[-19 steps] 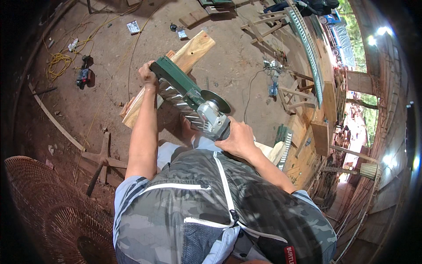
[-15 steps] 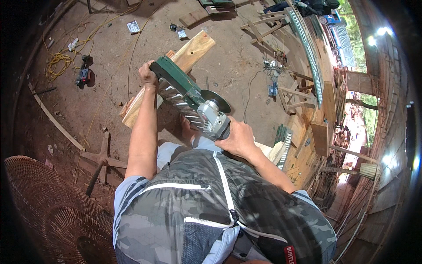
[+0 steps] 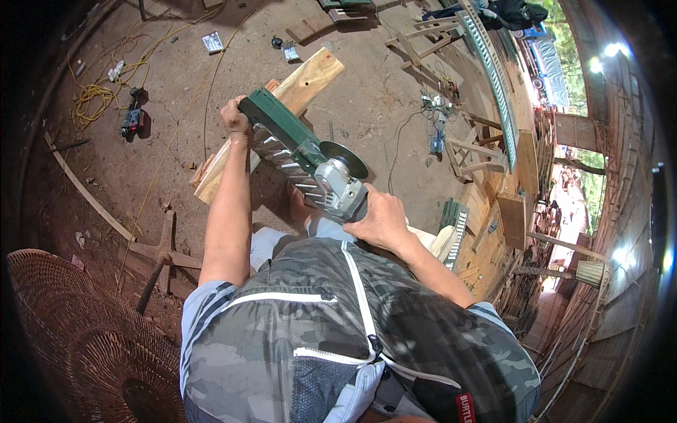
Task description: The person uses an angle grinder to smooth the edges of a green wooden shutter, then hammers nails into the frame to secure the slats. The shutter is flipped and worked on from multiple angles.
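A green angle grinder (image 3: 296, 146) with a grey head and a dark disc (image 3: 343, 159) is held over a pale carved wooden piece with zigzag notches (image 3: 285, 163). My left hand (image 3: 236, 121) grips the rear end of the grinder's green body. My right hand (image 3: 381, 218) is wrapped around the grey gear head. Under them a light wooden plank (image 3: 310, 77) lies slanted across the dirt floor.
A yellow cable (image 3: 92, 102) and a small power tool (image 3: 132, 122) lie at the far left. A woven basket (image 3: 77, 338) sits at lower left. Wooden frames (image 3: 472, 151), a green notched board (image 3: 493, 70) and stacked timber stand to the right.
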